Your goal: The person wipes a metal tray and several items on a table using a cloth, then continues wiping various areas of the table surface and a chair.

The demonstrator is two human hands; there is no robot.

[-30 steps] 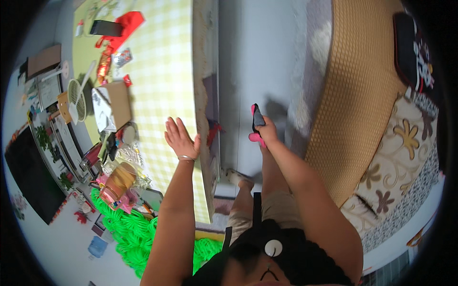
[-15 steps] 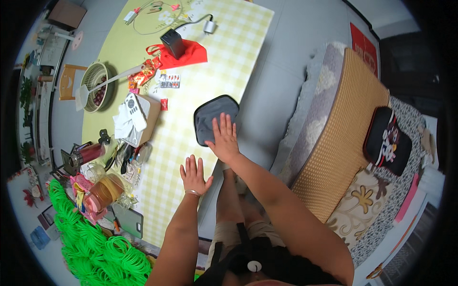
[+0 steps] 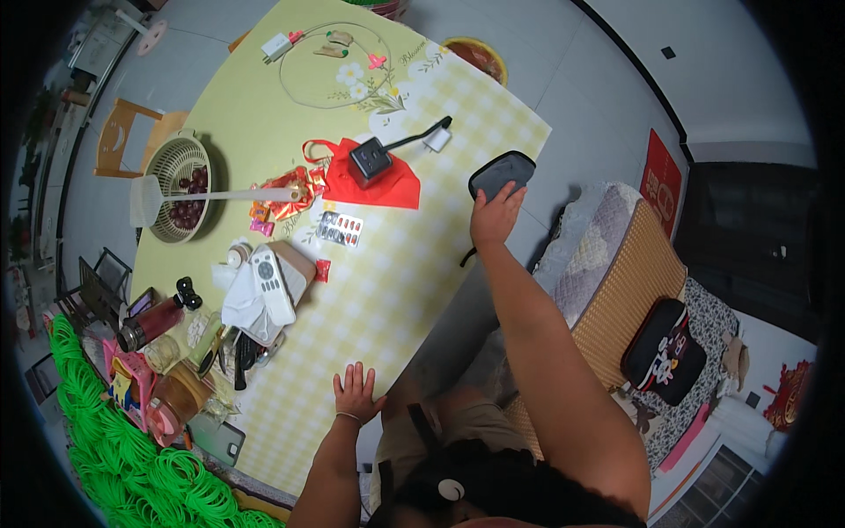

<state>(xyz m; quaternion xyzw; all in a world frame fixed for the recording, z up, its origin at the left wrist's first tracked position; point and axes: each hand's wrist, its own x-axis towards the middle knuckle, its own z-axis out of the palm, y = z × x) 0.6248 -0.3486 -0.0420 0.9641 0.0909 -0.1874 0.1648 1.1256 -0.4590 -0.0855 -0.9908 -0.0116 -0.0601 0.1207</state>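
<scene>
A flat dark grey pouch (image 3: 506, 169) with black edging is at the table's right edge, towards the far corner. My right hand (image 3: 498, 216), arm stretched out, grips the near side of the pouch with the fingers over its grey face. A short black strap (image 3: 468, 256) hangs below that hand. My left hand (image 3: 357, 393) rests palm down at the near edge of the checked tablecloth (image 3: 352, 308), fingers spread and holding nothing. Further in lie a blister pack of capsules (image 3: 340, 229) and a small red packet (image 3: 323, 270).
A black box-shaped device (image 3: 370, 160) stands on a red bag (image 3: 396, 185), beside a white charger (image 3: 437, 139). Left of it is a basket (image 3: 158, 224) of dark round fruit. A remote (image 3: 273, 286) lies on a box. A woven-mat sofa (image 3: 616, 326) is at the right.
My right hand and the pouch have moved away from me, up along the table's right edge. My left hand stays spread at the near edge. The view has shifted towards the table's far end.
</scene>
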